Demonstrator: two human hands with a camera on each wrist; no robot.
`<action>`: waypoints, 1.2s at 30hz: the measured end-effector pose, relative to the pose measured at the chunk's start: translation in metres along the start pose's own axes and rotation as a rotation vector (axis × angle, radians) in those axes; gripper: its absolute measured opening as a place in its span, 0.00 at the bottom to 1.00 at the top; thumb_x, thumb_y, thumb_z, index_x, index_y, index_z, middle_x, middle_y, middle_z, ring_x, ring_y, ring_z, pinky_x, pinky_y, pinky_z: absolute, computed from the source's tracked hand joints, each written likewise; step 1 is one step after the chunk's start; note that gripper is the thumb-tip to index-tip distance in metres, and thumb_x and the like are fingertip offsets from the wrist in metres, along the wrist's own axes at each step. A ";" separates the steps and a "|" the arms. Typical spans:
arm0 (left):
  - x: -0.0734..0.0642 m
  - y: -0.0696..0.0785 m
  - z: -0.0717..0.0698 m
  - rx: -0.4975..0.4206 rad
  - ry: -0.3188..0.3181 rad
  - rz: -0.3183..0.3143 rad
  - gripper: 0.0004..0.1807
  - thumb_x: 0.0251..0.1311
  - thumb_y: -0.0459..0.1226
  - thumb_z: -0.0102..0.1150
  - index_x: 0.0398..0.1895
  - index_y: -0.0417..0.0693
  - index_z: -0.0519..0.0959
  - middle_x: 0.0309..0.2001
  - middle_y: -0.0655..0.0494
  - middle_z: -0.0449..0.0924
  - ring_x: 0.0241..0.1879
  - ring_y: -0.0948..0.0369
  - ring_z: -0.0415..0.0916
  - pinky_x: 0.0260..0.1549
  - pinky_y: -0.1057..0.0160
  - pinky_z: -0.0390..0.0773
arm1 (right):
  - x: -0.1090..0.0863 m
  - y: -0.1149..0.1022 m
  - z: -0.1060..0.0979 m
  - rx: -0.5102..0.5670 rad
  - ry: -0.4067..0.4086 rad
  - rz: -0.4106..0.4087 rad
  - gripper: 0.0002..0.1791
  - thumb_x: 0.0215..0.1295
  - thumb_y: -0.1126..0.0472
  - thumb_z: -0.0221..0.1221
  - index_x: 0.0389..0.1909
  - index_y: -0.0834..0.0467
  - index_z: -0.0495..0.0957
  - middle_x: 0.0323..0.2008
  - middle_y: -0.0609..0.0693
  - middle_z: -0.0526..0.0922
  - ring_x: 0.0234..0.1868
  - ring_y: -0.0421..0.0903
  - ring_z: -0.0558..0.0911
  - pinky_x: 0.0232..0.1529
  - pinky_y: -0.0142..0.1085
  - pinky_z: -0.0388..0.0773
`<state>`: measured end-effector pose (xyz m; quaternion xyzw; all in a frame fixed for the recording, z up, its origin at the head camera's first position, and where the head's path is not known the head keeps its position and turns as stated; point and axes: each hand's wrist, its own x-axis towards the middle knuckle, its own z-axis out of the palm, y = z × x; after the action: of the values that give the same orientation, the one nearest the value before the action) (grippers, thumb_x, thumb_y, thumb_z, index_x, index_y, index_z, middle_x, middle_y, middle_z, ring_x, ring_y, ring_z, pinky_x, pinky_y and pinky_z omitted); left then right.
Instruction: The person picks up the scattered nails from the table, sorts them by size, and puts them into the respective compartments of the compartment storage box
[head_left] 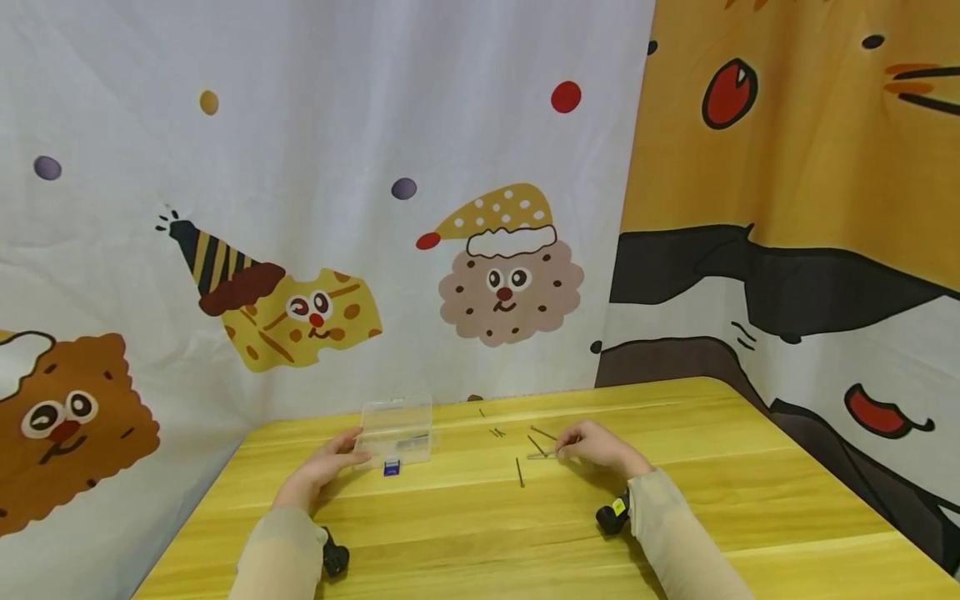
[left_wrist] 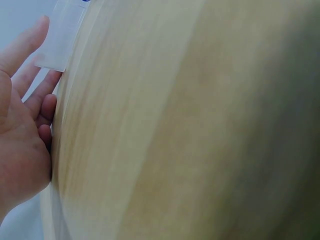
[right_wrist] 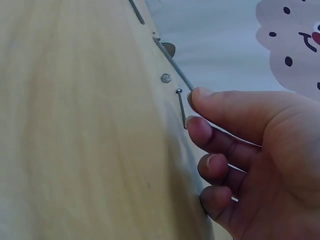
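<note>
A clear plastic box (head_left: 393,429) with its lid raised stands toward the back left of the table, a dark thin piece inside it. My left hand (head_left: 327,462) rests at its left side, thumb and fingers fairly straight; in the left wrist view the fingertips lie right at the edge of the box (left_wrist: 60,37). My right hand (head_left: 597,446) pinches a thin grey metal rod (right_wrist: 174,65) between thumb and index finger, the other fingers loosely bent. Beside those fingertips lies a round-headed nail (right_wrist: 182,110). Another slim metal piece (right_wrist: 136,12) lies farther off.
A blue label (head_left: 392,467) shows at the box's front. Several small dark pins (head_left: 498,432) lie between box and right hand. A longer dark rod (head_left: 520,472) lies nearer me. A printed curtain (head_left: 337,167) hangs behind the wooden table (head_left: 465,533).
</note>
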<state>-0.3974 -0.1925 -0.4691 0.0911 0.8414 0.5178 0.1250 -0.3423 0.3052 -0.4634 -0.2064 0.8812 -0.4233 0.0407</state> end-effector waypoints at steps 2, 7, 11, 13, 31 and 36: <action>-0.001 0.000 0.000 -0.005 -0.001 0.000 0.42 0.63 0.41 0.63 0.75 0.38 0.52 0.71 0.27 0.49 0.69 0.34 0.47 0.64 0.34 0.50 | -0.001 -0.001 -0.002 0.030 0.003 0.000 0.08 0.66 0.66 0.59 0.39 0.66 0.82 0.35 0.52 0.82 0.35 0.46 0.76 0.38 0.38 0.74; -0.002 0.001 0.001 -0.010 0.006 0.003 0.42 0.63 0.41 0.63 0.75 0.38 0.53 0.70 0.27 0.50 0.69 0.34 0.48 0.63 0.34 0.50 | -0.001 -0.004 -0.006 0.069 0.050 0.022 0.10 0.69 0.65 0.56 0.42 0.69 0.79 0.37 0.56 0.80 0.36 0.48 0.75 0.38 0.40 0.73; -0.002 0.001 0.001 -0.014 0.011 0.002 0.42 0.63 0.41 0.63 0.74 0.37 0.53 0.70 0.27 0.50 0.69 0.33 0.48 0.64 0.34 0.50 | -0.002 -0.020 -0.010 0.093 0.098 0.012 0.11 0.70 0.66 0.54 0.43 0.71 0.78 0.38 0.61 0.80 0.35 0.48 0.74 0.36 0.42 0.73; -0.002 0.001 0.001 -0.021 0.014 0.001 0.42 0.62 0.40 0.63 0.74 0.37 0.54 0.70 0.27 0.51 0.69 0.34 0.48 0.64 0.34 0.49 | -0.001 -0.023 -0.012 0.101 0.119 0.019 0.11 0.71 0.66 0.54 0.44 0.71 0.78 0.37 0.59 0.80 0.31 0.46 0.72 0.32 0.40 0.72; -0.002 -0.002 0.000 -0.012 -0.005 0.025 0.41 0.64 0.40 0.62 0.75 0.38 0.53 0.71 0.27 0.48 0.70 0.34 0.46 0.64 0.35 0.50 | 0.012 -0.021 -0.004 0.238 0.199 0.065 0.15 0.71 0.62 0.55 0.48 0.72 0.75 0.33 0.58 0.76 0.27 0.45 0.68 0.33 0.41 0.70; -0.003 0.000 0.000 -0.009 -0.003 0.022 0.41 0.64 0.40 0.62 0.75 0.38 0.53 0.71 0.27 0.48 0.70 0.34 0.46 0.64 0.35 0.50 | 0.022 -0.022 0.003 0.237 0.201 0.041 0.16 0.71 0.62 0.55 0.48 0.73 0.75 0.34 0.61 0.76 0.27 0.46 0.68 0.33 0.43 0.71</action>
<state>-0.3944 -0.1933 -0.4689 0.1006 0.8377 0.5230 0.1208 -0.3539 0.2819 -0.4466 -0.1386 0.8288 -0.5418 -0.0151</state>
